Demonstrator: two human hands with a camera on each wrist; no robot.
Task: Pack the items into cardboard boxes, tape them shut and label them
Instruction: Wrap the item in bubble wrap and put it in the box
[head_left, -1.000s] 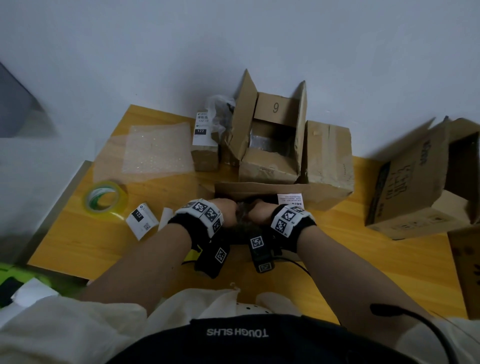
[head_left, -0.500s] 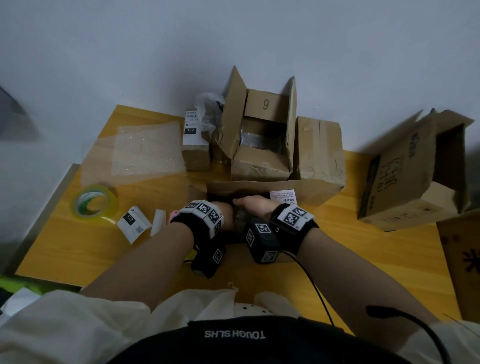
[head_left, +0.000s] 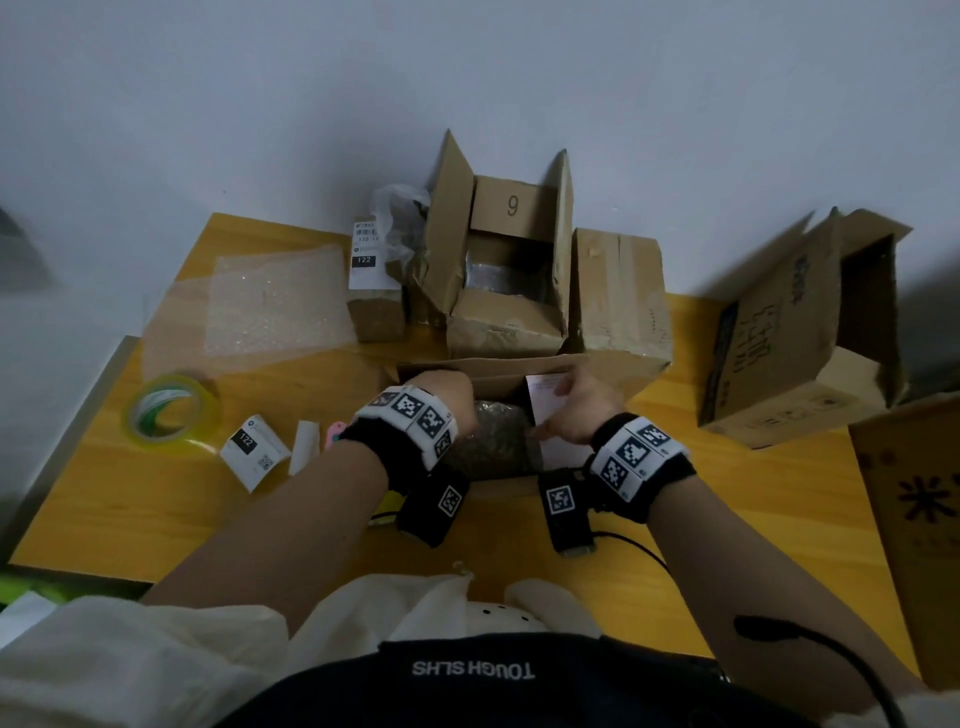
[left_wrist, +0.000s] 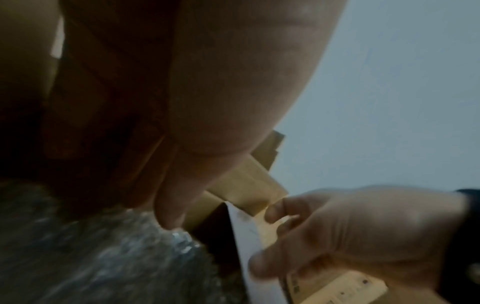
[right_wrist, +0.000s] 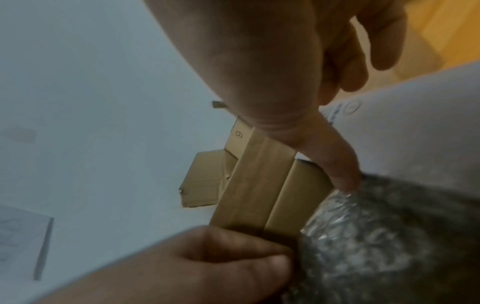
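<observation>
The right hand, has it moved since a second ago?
Yes. The right hand has gone to the right, away from the left hand, to the white-labelled flap of the box, baring the bubble-wrapped item.

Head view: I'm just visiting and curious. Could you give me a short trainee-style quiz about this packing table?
1. True or false: the tape roll lies inside a box.
2. Which number is printed on the open back box? A 3, B 9, C 7.
3. Fill in: the item in the near box is wrapped in ____ wrap.
Key: 1 false; 2 B; 3 bubble.
</observation>
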